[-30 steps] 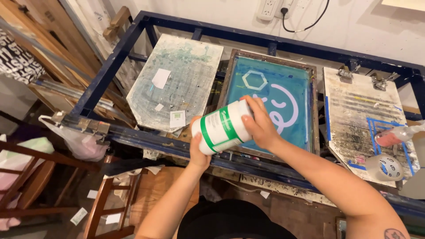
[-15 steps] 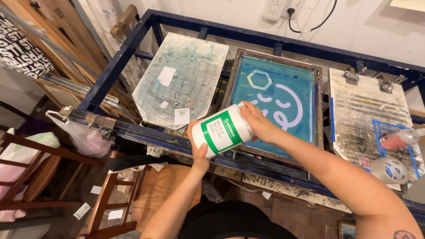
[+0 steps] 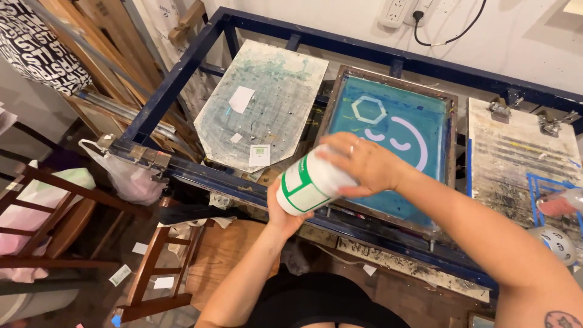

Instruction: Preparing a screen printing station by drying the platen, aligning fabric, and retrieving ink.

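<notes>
I hold a white plastic jar with a green label tilted on its side in front of me. My left hand cups its base from below. My right hand wraps over the jar's upper end, where the lid is hidden under my fingers. Behind the jar lies a framed printing screen with teal coating, showing a hexagon and a smiling-face design, set in a dark blue metal press frame.
A paint-stained platen board lies left of the screen, another stained board with blue tape to the right. Wooden chairs stand low left, beside a plastic bag. A power strip hangs on the wall.
The jar has tipped further onto its side and sunk slightly. My right hand has stayed over its upper end while the view drew closer to the press.
</notes>
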